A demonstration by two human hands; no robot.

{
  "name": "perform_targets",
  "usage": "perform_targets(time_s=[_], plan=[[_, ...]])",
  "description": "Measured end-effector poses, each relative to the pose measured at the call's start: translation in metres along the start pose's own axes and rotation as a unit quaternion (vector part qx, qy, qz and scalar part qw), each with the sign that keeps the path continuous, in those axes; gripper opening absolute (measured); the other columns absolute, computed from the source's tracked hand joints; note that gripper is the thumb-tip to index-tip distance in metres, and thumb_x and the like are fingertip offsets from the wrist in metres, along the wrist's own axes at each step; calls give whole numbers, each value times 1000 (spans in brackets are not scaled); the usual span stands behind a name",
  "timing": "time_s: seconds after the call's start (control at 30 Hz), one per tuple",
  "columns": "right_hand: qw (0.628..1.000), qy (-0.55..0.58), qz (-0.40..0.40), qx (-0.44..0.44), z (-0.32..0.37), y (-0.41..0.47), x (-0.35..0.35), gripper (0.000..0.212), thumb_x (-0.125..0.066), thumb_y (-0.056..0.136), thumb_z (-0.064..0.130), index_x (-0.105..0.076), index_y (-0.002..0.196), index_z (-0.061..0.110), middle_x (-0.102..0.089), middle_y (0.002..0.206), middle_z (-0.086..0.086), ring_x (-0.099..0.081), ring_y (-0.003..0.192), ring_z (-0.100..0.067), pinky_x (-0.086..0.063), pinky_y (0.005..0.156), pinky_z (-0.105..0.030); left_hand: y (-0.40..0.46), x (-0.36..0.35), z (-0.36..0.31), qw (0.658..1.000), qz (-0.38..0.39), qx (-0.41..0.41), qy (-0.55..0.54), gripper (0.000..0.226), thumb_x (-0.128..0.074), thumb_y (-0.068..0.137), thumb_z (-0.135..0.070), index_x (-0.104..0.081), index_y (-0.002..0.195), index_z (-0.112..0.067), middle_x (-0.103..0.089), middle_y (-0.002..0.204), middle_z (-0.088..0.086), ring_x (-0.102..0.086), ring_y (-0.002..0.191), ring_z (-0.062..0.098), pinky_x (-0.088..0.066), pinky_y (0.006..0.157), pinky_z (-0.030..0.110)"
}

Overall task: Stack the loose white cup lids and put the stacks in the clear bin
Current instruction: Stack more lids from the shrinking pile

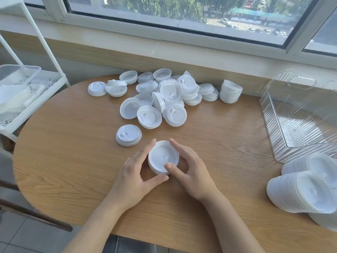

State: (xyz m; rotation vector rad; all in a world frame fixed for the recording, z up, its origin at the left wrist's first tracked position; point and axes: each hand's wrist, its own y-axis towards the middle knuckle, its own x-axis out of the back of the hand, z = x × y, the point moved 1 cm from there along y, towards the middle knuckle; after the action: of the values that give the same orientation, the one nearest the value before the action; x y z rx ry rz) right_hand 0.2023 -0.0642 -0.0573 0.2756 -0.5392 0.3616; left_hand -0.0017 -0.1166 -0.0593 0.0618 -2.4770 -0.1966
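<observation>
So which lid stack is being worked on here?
On the wooden table, look nearer than the heap of loose lids. The short stack sits between the left hand and right hand, the only one being held.

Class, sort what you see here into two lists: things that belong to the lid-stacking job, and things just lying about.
Job:
left hand and right hand holding a stack
loose lids
clear bin
finished stacks

Lying about:
white rack
tub on it
</observation>
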Motion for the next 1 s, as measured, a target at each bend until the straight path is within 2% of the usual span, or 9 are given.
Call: perform_targets(time_s=[0.1, 0.2, 0.27, 0.33, 0.47, 0.63, 0.8, 1.0], plan=[[999, 29, -19, 3, -1, 9, 0, 63, -59, 95, 60, -49, 152, 36, -55, 142, 27, -50, 135, 0, -36, 114, -19, 3, -3, -1, 1000, -27, 6, -12, 89, -75, 77, -66, -37, 155, -48, -44, 145, -44, -44, 137, -12, -39, 116, 27], [993, 52, -104, -2, -10, 27, 2, 54, -61, 98, 50, -54, 148, 32, -60, 138, 19, -56, 129, -7, -45, 112, -34, 9, -6, 2, 997, -59, 26, -39, 92, -79, 76, -63, -42, 156, -37, -54, 149, -22, -53, 136, 0, -48, 113, 40], [986, 27, -165, -13, -20, 43, 3, 54, -70, 96, 39, -56, 147, 28, -60, 136, 12, -55, 131, -8, -47, 109, -40, 16, -7, 4, 995, -70, 35, -58, 93, -80, 76, -63, -42, 156, -35, -53, 152, -20, -51, 138, 2, -48, 113, 42], [980, -10, -196, -24, -28, 59, 5, 63, -77, 92, 31, -53, 150, 27, -57, 141, 8, -51, 134, -10, -44, 111, -44, 26, -9, 5, 995, -72, 27, -57, 91, -81, 78, -57, -42, 156, -33, -52, 153, -19, -50, 140, 3, -47, 115, 42], [981, -76, -180, -16, -37, 90, 4, 83, -85, 85, 33, -44, 157, 26, -45, 158, 1, -39, 146, -18, -31, 123, -39, 38, -12, 9, 995, -83, 22, -43, 90, -83, 81, -53, -41, 157, -30, -53, 152, -17, -49, 141, 3, -47, 114, 43], [981, -140, -132, -3, -43, 124, 2, 95, -84, 81, 46, -36, 161, 29, -35, 166, -5, -33, 151, -29, -27, 124, -45, 36, -11, 7, 994, -93, 28, -51, 91, -76, 78, -64, -44, 155, -29, -53, 152, -18, -50, 140, 2, -48, 113, 41], [975, -151, -165, -2, -46, 138, 2, 86, -83, 82, 37, -43, 157, 28, -43, 161, 0, -40, 146, -25, -32, 121, -48, 37, -10, 7, 994, -91, 30, -47, 92, -76, 79, -70, -43, 155, -31, -53, 151, -20, -50, 139, 0, -48, 113, 40], [961, -140, -239, 10, -39, 118, 7, 82, -83, 80, 46, -49, 152, 27, -53, 153, 8, -46, 139, -19, -32, 118, -36, 35, -9, 5, 995, -91, 23, -38, 90, -77, 79, -68, -44, 155, -32, -53, 151, -20, -50, 139, 0, -48, 112, 41]])
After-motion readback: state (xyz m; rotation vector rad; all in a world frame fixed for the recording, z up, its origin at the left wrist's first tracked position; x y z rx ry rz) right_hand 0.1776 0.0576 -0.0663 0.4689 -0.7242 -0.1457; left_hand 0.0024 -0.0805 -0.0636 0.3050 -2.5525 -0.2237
